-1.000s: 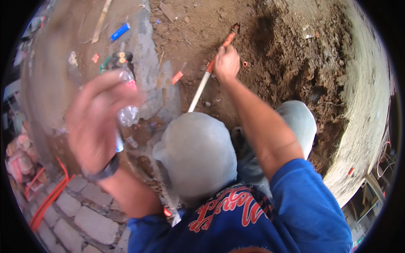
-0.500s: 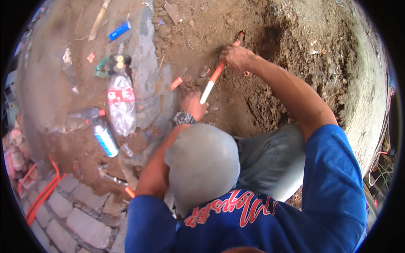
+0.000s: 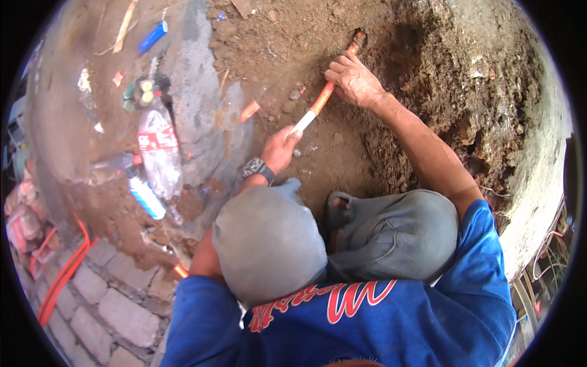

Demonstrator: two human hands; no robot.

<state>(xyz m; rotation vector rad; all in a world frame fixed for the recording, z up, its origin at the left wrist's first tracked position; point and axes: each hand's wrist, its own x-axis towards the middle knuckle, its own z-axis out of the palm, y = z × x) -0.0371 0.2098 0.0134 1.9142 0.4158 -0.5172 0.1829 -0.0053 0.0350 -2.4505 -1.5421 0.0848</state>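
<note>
An orange pipe slants out of the soil, its far end muddy where it meets a small hole in the dirt. My right hand is closed around its upper part. A white length of pipe continues from the orange one at the near end. My left hand, with a dark watch on the wrist, grips that white length; its lower end is hidden in the fingers. Beside the left hand, a short orange pipe piece lies on the ground.
To the left lie a clear plastic bottle with a red label, a blue-and-white can, a blue cylinder and green-handled pliers. Orange pipes rest on stone blocks. A rough dirt bank rises at right.
My left hand has moved slightly up along with the white length, and my knees have shifted. The view has moved a little; both hands keep their hold.
</note>
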